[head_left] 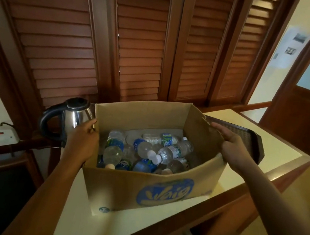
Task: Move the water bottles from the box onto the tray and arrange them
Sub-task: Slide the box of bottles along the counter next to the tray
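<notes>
An open cardboard box (pixel 139 191) with a blue logo stands on a pale counter. Inside it lie several clear water bottles (pixel 173 150) with blue-green labels and white caps, piled on their sides. My left hand (pixel 83 141) grips the box's left wall near the rim. My right hand (pixel 232 144) holds the torn right wall. A dark brown tray (pixel 254 139) lies on the counter just right of the box, partly hidden behind the box and my right hand.
A steel kettle (pixel 72 117) with a black handle stands at the box's left, close to my left hand. Louvred wooden doors rise behind the counter (pixel 276 154). The counter edge drops off at the front and right. A wall socket (pixel 4 134) sits at far left.
</notes>
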The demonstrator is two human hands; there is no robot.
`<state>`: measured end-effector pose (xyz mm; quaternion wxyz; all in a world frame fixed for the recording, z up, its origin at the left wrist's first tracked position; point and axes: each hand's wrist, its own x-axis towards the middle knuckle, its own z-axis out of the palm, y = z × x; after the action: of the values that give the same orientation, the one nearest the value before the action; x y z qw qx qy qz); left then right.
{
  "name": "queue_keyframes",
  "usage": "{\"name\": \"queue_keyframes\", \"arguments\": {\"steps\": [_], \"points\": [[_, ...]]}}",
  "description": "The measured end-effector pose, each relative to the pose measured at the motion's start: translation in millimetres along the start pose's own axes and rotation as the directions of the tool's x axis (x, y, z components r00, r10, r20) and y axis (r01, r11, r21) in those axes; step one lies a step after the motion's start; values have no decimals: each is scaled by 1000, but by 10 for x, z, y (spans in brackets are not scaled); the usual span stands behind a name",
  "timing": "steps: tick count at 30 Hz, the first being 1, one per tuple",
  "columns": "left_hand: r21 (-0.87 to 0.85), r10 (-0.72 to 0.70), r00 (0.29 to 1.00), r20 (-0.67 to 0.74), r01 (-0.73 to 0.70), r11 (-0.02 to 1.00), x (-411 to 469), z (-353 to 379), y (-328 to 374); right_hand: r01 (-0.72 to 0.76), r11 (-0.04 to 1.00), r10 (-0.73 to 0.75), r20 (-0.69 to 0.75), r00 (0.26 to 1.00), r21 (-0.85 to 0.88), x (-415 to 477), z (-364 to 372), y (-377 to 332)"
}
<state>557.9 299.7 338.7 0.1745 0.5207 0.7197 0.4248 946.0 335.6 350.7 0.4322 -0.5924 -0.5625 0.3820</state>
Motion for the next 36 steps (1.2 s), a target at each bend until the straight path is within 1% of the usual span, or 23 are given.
{"name": "queue_keyframes", "arguments": {"steps": [4,7,13,17,18,19,20,21,22,23,24,25,26,27,29,30,31,32,33,34,35,36], "points": [[-18,-24,1000,9,25,1000,38,78,46,12,1000,-12,35,999,-23,261,-54,119],[-58,-58,998,11,59,997,23,98,76,47,999,-45,89,995,-22,397,-103,172],[-34,-92,996,-10,92,995,-62,131,173,122,992,-113,171,979,-42,669,-159,282],[-18,-227,966,-127,227,974,-147,84,241,219,973,-192,277,942,-69,722,-251,346],[-2,-260,955,-143,262,965,-177,78,279,252,967,-226,322,919,-40,733,-299,368],[-11,-293,944,-151,294,956,-208,89,316,260,965,-250,373,894,24,747,-356,394],[-51,-345,925,-157,341,939,-245,101,348,226,968,-252,406,878,112,781,-420,439],[-140,-407,899,-163,387,911,-303,125,395,170,970,-229,418,879,174,837,-489,518],[-267,-491,859,-145,444,855,-378,139,413,121,976,-188,413,891,183,918,-560,633],[-416,-571,814,-104,486,768,-477,166,420,99,990,-133,406,904,104,1035,-618,785],[-573,-620,782,-59,482,663,-602,208,408,104,993,-74,407,910,-51,1162,-670,955],[-701,-641,766,-43,434,566,-729,270,394,141,956,-22,417,909,-256,1264,-719,1133],[-775,-646,761,-61,371,511,-846,346,384,192,877,12,420,907,-441,1349,-757,1312],[-796,-652,750,-112,326,511,-957,418,404,240,790,21,416,909,-564,1410,-787,1482],[-727,-649,714,-261,298,619,-1138,564,519,313,664,-4,415,910,-679,1459,-829,1765],[-656,-614,710,-344,286,699,-1189,623,580,343,607,-29,412,911,-717,1478,-837,1887],[-538,-540,716,-443,269,799,-1256,694,656,365,552,-49,407,912,-750,1483,-853,1963],[-369,-435,713,-550,259,892,-1321,764,709,378,517,-76,399,914,-768,1507,-866,2025],[-165,-305,714,-630,261,951,-1403,844,796,384,508,-100,390,915,-771,1531,-875,2064],[10,-167,707,-687,239,971,-1488,959,894,389,512,-120,384,915,-766,1550,-888,2080],[106,-53,695,-717,184,977,-1567,1118,1036,389,522,-126,383,915,-759,1555,-907,2082],[157,50,693,-719,92,983,-1641,1312,1199,395,530,-134,385,913,-751,1553,-929,2091]]}}
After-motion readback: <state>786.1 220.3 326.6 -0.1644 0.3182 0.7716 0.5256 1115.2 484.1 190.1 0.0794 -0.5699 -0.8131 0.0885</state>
